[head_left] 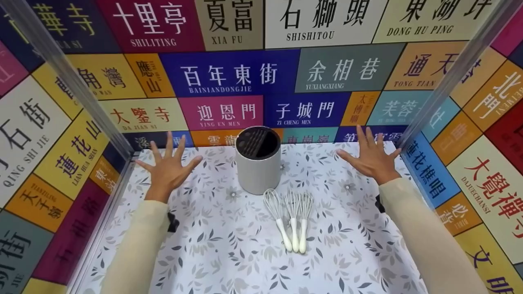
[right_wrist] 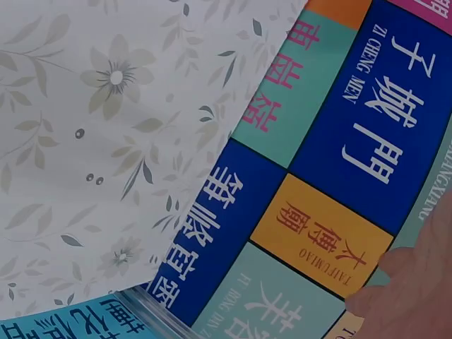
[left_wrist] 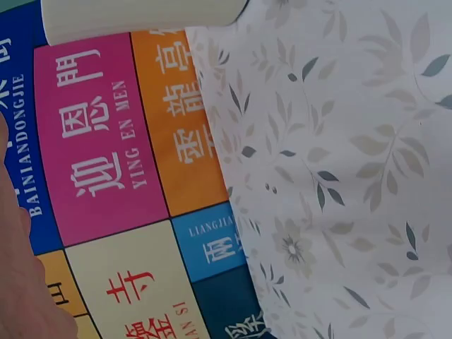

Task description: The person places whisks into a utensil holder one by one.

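Both hands are spread with straight fingers and hold nothing. In the head view the left hand (head_left: pixel 168 169) hovers over the table's far left, and the right hand (head_left: pixel 372 157) over its far right. Between them stands a light grey utensil holder (head_left: pixel 258 173) with a dark slotted top, upright near the back. Just in front of it lie three whisks with white handles: a left whisk (head_left: pixel 284 237), a middle whisk (head_left: pixel 294 234) and a right whisk (head_left: pixel 303 234), their wire heads toward the holder. Part of the holder (left_wrist: pixel 141 15) shows in the left wrist view.
A white cloth with a leaf pattern covers the table (head_left: pixel 229 261). Panels printed with coloured signs (head_left: pixel 233 73) rise behind and on both sides. Clear corner strips stand at the left (head_left: pixel 90 90) and right (head_left: pixel 445 77).
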{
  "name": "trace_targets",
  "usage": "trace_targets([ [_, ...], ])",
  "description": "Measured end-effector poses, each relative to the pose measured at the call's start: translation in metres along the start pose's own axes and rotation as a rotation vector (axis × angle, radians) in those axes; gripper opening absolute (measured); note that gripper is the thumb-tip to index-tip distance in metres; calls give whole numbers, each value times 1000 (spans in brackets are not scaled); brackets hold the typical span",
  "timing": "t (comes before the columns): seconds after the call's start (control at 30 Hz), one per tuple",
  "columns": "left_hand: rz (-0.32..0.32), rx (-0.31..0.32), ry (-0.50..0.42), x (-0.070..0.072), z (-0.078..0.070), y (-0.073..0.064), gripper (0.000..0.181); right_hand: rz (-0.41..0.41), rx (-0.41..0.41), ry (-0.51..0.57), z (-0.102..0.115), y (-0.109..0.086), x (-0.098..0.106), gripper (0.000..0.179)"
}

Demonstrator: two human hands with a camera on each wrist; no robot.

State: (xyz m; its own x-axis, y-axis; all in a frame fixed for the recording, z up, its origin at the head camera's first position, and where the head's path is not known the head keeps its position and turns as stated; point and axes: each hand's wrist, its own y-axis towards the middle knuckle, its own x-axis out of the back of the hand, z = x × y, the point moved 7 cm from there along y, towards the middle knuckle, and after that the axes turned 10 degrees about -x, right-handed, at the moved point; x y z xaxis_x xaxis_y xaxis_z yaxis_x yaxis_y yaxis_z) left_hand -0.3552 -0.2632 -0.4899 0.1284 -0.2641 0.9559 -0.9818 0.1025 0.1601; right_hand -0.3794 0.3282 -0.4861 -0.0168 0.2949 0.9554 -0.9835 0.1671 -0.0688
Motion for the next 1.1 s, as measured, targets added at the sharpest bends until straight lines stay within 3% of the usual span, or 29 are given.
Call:
trace_targets([
  [0.27, -33, -88, -76, -7, -25, -5, 93, 66, -2, -4, -9, -15, -24, 113],
  [0.7, -134, -314, -201, -18, -106, 9, 62, 148, 39, 50, 11, -51, -68, 114],
  [0.9, -102, -386, -195, -31, -137, 19, 63, 174, 63, 91, 27, -68, -90, 107],
  [1.1, -86, -424, -201, -41, -156, 27, 62, 224, 50, 116, 38, -85, -112, 101],
])
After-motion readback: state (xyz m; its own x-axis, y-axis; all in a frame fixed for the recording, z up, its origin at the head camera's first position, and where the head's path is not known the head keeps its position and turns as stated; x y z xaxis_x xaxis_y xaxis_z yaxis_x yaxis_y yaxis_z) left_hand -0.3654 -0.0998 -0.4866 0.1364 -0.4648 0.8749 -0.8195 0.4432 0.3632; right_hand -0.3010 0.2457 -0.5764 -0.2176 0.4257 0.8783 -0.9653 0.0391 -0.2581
